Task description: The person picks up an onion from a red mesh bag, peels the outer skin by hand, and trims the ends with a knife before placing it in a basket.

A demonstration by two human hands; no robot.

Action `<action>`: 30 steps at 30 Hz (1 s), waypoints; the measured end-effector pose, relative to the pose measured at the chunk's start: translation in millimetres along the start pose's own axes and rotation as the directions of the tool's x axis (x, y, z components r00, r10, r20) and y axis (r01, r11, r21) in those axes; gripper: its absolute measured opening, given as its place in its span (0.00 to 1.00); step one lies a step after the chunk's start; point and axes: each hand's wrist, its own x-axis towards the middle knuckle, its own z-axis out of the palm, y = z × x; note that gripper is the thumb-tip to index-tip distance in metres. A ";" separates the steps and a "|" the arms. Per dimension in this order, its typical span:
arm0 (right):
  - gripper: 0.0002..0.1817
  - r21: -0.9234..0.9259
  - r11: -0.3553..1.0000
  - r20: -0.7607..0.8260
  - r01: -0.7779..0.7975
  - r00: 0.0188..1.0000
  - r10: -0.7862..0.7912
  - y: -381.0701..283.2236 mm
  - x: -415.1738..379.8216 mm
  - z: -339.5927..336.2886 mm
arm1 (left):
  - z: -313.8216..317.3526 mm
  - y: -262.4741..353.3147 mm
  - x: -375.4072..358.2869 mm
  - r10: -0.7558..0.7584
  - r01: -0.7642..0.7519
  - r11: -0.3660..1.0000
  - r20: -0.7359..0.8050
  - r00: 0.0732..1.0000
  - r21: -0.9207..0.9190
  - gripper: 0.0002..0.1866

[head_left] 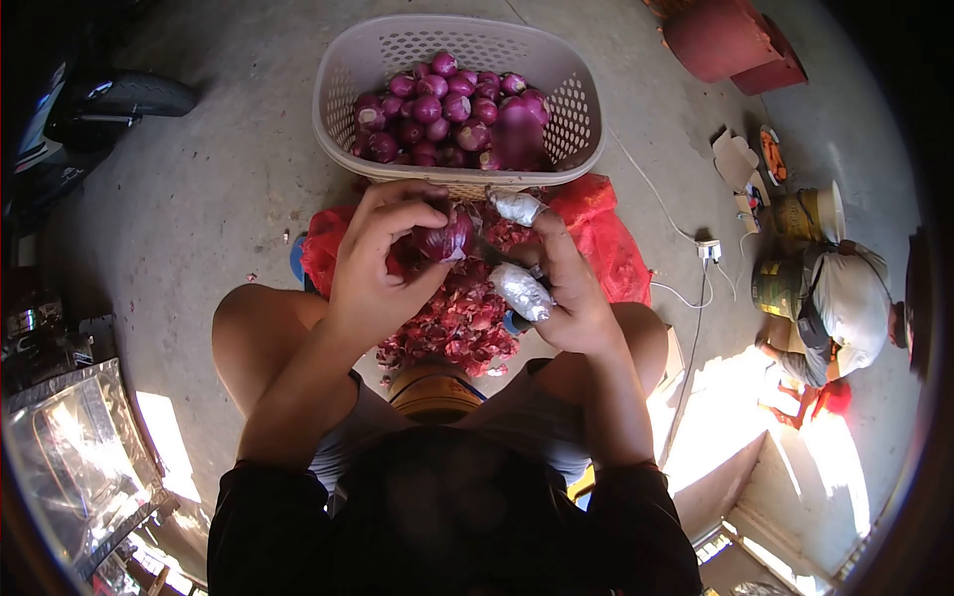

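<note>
A red onion (446, 236) is gripped in the curled fingers and thumb of my left hand (373, 248). My right hand (578, 293) is close beside it, its thumb and a finger wrapped in silver foil or tape. Between those wrapped fingers is a small knife (489, 252), mostly hidden, its dark blade pointing toward the onion. Below both hands lies a heap of loose red onion skins (447, 333). Just beyond them stands a grey-beige plastic basket (328, 124) holding many peeled purple onions (434, 109).
Red plastic bag material (601, 238) lies around the skins. A power socket (708, 249) with cables rests on the floor at right. Another person (845, 308) is bent near buckets (780, 283) farther right. A motorcycle wheel (144, 92) stands at upper left.
</note>
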 end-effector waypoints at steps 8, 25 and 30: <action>0.29 0.114 0.986 -0.056 0.126 0.991 -0.120 9.8 8.5 15.7 | 8.0 -3.9 -5.5 -0.025 0.020 0.974 -0.021 0.999 -0.225 0.29; 0.26 0.572 0.820 -0.044 0.033 0.999 -0.009 -6.1 8.7 11.3 | 6.7 0.0 -4.9 -0.019 0.017 0.967 -0.007 1.000 -0.253 0.29; 0.28 0.273 0.957 -0.028 0.099 0.995 -0.095 2.8 9.0 6.5 | 6.1 2.2 -4.2 -0.050 0.044 0.963 -0.014 0.999 -0.264 0.28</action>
